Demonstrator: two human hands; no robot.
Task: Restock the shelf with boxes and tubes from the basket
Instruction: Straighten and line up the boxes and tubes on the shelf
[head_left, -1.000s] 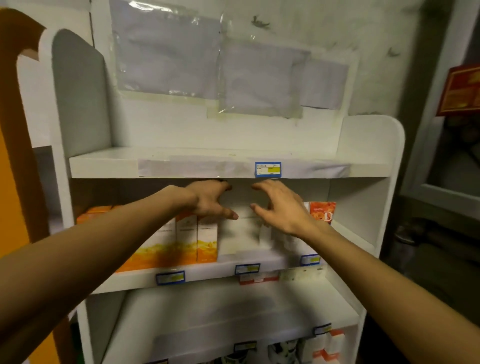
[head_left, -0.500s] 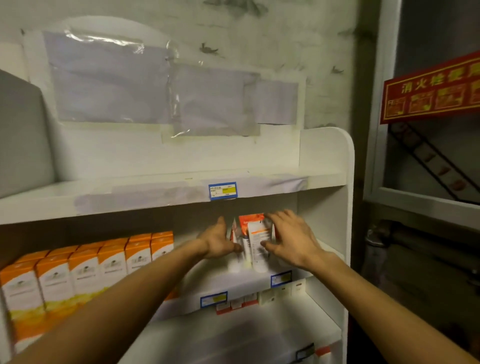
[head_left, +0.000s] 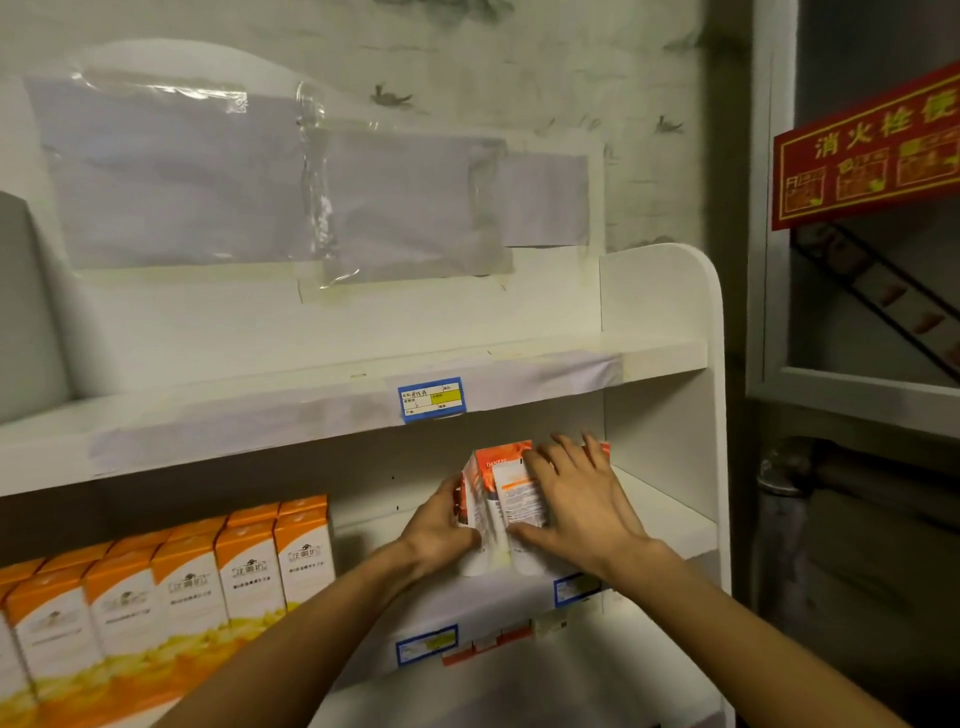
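Head view shows two bare hands at the middle shelf (head_left: 670, 514) of a white rack. The left hand (head_left: 441, 530) has its grip curled round the left side of a small bunch of white and orange tubes (head_left: 498, 499) standing upright. The right hand (head_left: 576, 499) lies flat on their front and right side, fingers straight, its grip released. The tubes stand at the right end of the shelf. At 8 o'clock from them stands a row of orange boxes (head_left: 249, 566). A blue price tag (head_left: 430, 399) sticks at 12 o'clock, on the shelf above.
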